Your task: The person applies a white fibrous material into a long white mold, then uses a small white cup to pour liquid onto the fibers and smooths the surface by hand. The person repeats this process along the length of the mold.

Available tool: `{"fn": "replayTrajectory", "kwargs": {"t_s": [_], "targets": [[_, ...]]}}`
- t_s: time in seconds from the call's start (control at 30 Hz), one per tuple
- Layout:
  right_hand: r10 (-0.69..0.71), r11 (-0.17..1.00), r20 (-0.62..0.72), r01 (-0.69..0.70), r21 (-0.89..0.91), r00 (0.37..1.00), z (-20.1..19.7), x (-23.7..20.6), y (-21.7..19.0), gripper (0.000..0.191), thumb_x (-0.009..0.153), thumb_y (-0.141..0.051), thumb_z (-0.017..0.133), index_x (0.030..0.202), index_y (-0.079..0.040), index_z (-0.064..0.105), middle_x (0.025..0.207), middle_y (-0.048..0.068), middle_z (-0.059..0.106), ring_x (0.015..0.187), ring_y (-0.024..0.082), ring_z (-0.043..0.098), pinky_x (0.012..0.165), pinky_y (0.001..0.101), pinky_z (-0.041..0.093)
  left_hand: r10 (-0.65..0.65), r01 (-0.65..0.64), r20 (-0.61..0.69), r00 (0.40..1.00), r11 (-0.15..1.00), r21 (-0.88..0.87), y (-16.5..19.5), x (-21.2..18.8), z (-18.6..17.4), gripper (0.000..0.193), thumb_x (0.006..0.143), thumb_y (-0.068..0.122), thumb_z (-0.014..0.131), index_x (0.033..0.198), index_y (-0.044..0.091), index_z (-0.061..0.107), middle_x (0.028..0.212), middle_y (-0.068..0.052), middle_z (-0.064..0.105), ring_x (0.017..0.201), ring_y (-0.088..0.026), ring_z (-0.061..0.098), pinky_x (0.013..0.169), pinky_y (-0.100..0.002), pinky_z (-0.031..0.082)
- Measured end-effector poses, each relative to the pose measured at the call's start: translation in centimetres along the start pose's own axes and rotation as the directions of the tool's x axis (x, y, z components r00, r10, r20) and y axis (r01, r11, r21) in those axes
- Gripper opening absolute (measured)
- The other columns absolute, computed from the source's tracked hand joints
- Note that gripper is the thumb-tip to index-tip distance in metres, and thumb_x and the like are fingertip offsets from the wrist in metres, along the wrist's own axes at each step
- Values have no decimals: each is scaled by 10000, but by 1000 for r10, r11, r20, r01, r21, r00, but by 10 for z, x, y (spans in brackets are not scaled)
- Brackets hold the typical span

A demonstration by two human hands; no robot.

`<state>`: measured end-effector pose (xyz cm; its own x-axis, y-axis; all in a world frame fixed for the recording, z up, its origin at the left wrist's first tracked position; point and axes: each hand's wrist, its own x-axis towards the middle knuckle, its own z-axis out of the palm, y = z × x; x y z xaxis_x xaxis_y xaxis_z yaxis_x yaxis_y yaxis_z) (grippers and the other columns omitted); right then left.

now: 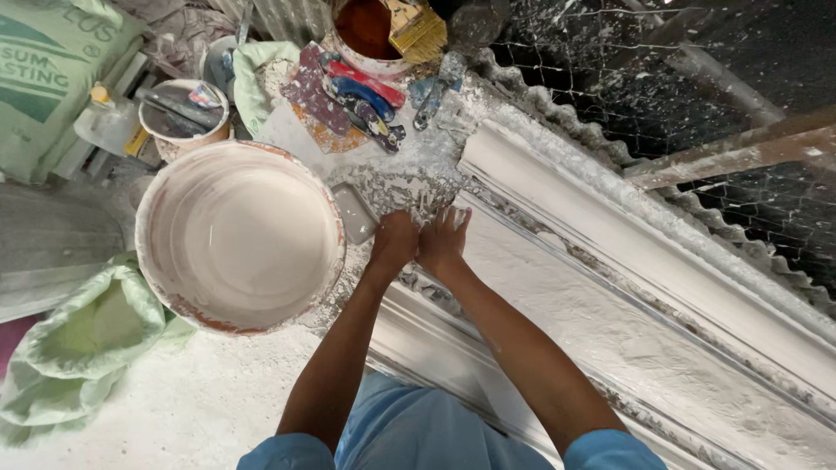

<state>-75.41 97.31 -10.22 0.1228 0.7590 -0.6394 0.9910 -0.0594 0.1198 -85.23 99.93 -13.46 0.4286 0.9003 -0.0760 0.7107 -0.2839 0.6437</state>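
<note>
White plaster coats the long moulded cornice [627, 261] that runs off diagonally to the right, its near end ragged and crumbly where both hands press side by side. The left hand [394, 242] is curled shut on the wet plaster, while the right hand [442, 240] lies flat with fingers spread. Further left stands a big bucket of pale mix [239, 237], with a small tub of tools [185, 111] beyond.

Around me the floor [200, 409] is thick with white plaster dust. Wire mesh [697, 78] over a dark sheet lies to my right, a corrugated sheet's [575, 130] wavy edge beside it, under soft, even daylight.
</note>
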Motion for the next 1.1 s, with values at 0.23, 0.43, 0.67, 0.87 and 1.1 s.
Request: {"fn": "replayTrajectory", "kwargs": {"t_s": [0.23, 0.43, 0.67, 0.87, 1.1], "targets": [[7, 999, -285, 7, 49, 959, 10, 1, -3, 572, 902, -442, 662, 1330, -64, 638, 1536, 219, 439, 1491, 407, 292, 1212, 679, 96, -97, 65, 110, 989, 962, 264, 5, 6, 6, 129, 944, 60, 631, 993, -12, 725, 1001, -196, 713, 947, -274, 726, 835, -349, 594], [-20, 898, -436, 208, 388, 900, -2, -11, 24, 295, 889, -229, 755, 1105, -30, 726, 1302, 187, 637, 1334, 398, 532, 1127, 491, 459, 112, -51, -164, 980, 939, 341, 8, -3, -4, 290, 827, 16, 654, 1114, -12, 681, 1076, -152, 667, 1027, -276, 650, 918, -326, 539], [217, 122, -251, 229, 966, 943, 39, -12, 74, 472, 927, -144, 724, 1317, 3, 502, 1274, 161, 655, 1202, 263, 643, 1014, 401, 541, 208, -86, -274, 939, 914, 397, 12, -11, -2, 301, 840, 36, 682, 1140, 37, 710, 1058, -92, 663, 1040, -239, 610, 903, -356, 506], [158, -275, -210, 247, 929, 965, 71, -18, 101, 539, 970, -94, 728, 1417, -68, 427, 1313, 148, 649, 1118, 177, 678, 939, 289, 565, 259, -124, -171, 951, 821, 557, 3, -18, 18, 219, 828, 71, 751, 1045, 45, 729, 1037, -112, 657, 998, -238, 591, 853, -406, 499], [137, 535, -308, 191, 823, 942, 47, -24, 81, 235, 899, -192, 752, 1118, -108, 766, 1086, 106, 792, 890, 293, 726, 798, 421, 615, 225, -39, -276, 935, 835, 549, 4, -30, 32, 209, 824, 68, 783, 1021, 21, 734, 1051, -138, 646, 988, -257, 601, 774, -406, 531]]}}
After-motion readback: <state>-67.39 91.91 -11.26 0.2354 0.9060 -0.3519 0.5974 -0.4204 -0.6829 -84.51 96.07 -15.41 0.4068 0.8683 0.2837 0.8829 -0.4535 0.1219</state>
